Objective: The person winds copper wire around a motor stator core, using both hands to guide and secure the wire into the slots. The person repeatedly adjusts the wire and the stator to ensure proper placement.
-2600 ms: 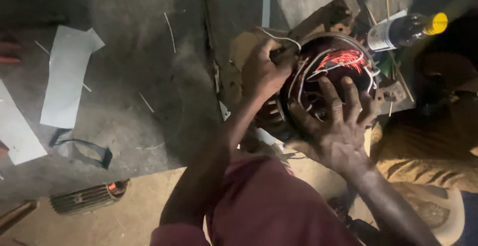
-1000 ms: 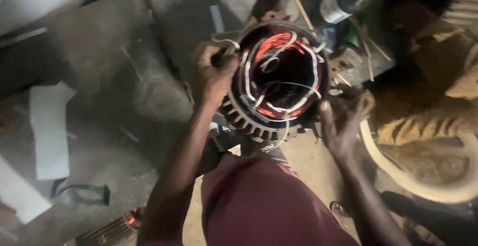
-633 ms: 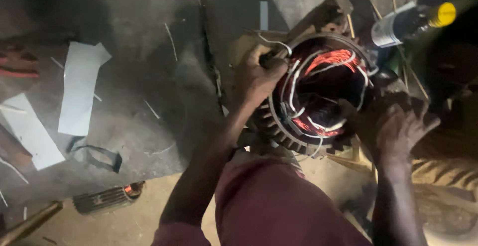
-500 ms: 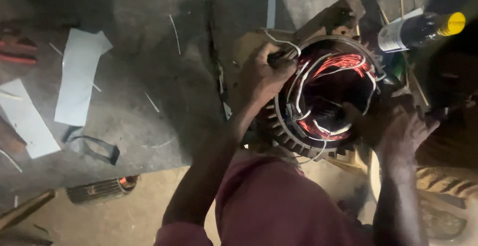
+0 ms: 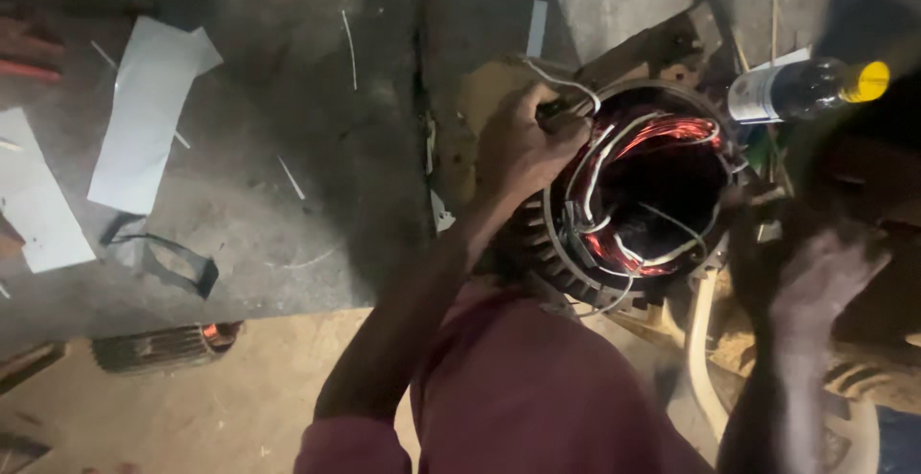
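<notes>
On the grey floor (image 5: 317,177) to the left lie two white paper strips (image 5: 144,114), one long and tilted, the other at the frame's edge, with thin slivers scattered between them. Below them sits a dark bent band (image 5: 177,263), and lower still a small ribbed armature (image 5: 163,347) with a spot of copper at its end, lying on a pale board (image 5: 221,397). A dark bottle (image 5: 806,90) with a yellow cap lies on its side at the upper right, just beside the stator (image 5: 633,196). The person's maroon-clad knee (image 5: 537,388) fills the bottom middle and hides the stator's near lower edge. The stator stands on end in the right half of the view, its finned ring open toward the camera, red copper windings glowing inside and white leads looping across the bore. The left hand (image 5: 523,148) is curled tight over the stator's upper left rim, fingers closed on the bundle of white leads (image 5: 576,100) there. The right hand (image 5: 815,277) is blurred at the stator's right side, fingers loosely spread; whether it touches the housing or holds anything cannot be told. A pale curved rim (image 5: 700,340) shows beneath that hand.
</notes>
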Tool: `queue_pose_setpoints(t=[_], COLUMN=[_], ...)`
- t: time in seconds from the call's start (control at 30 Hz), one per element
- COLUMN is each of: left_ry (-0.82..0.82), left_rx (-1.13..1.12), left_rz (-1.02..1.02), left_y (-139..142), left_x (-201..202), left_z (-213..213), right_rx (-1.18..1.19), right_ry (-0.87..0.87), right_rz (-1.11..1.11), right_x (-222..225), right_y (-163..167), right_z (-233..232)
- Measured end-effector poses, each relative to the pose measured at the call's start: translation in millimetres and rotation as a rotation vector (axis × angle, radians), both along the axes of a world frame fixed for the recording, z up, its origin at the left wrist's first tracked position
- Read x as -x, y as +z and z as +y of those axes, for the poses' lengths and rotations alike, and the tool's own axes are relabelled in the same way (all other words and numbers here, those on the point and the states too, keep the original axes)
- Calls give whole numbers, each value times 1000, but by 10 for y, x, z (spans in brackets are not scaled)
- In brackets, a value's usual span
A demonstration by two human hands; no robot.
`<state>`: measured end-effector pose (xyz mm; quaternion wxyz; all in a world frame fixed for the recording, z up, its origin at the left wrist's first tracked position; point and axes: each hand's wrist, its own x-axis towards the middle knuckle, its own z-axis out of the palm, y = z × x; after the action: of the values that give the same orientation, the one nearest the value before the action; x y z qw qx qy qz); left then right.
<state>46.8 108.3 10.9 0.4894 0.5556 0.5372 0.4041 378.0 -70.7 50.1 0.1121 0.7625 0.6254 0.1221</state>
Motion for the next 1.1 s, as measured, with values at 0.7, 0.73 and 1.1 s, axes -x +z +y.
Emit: queue_pose_setpoints(t=[0.7, 0.73, 1.1], left_ry=[-80, -84, -64], left_rx=[144, 132, 54], left_rz=[163, 175, 102], left_y=[-78, -81, -233], left_x=[-55, -63, -101], left_z=[83, 84, 94], right_rx=[432, 422, 502], right_ry=[784, 791, 625], right_rz=[595, 606, 918], right_x=[1181, 1198, 1194], right_y=[566, 574, 707], right_z=[2015, 2020, 1995])
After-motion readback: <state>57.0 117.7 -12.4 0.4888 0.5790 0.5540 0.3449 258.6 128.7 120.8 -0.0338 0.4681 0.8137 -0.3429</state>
